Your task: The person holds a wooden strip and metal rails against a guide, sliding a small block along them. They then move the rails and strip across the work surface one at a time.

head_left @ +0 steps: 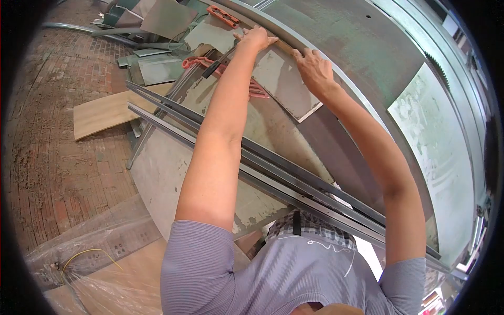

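My left hand (255, 39) reaches to the far edge of the work surface, fingers apart and thumb pointing right along a narrow brownish strip (284, 47). My right hand (316, 69) is at the other end of that strip, thumb and fingers bent onto it; its fingertips are partly hidden. The strip lies along a curved-looking metal rail (350, 86). Below the hands is a flat grey board (286, 79) with stained patches. A black-handled tool (211, 69) lies beside my left forearm, its shaft pointing toward the left hand.
An orange tool (223, 16) lies beyond my left hand, and a red slotted tool (258, 89) is partly behind my forearm. Long metal bars (283, 176) cross beneath both arms. A wooden plank (102, 114) juts out left over the brick floor (58, 163). A toothed blade edge (437, 71) shows right.
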Available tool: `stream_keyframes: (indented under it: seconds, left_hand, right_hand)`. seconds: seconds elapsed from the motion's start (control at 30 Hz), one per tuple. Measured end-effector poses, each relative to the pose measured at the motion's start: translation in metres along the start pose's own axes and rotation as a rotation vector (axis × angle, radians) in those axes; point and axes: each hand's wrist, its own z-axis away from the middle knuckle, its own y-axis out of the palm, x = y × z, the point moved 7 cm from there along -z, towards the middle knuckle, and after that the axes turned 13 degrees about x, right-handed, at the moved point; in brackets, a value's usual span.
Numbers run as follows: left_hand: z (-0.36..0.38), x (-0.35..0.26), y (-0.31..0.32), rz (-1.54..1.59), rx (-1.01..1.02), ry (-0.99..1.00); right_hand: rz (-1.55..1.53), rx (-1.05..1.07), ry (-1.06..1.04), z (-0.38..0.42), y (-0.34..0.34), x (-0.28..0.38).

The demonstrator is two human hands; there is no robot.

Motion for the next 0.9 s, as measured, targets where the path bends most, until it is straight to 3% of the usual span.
stream_keyframes:
  seconds: [0.9]
  left_hand:
    - [-0.033,0.034,-0.007,-0.019,-0.003,0.009]
  right_hand:
    - [-0.064,-0.019,0.032,-0.053,0.01,0.021]
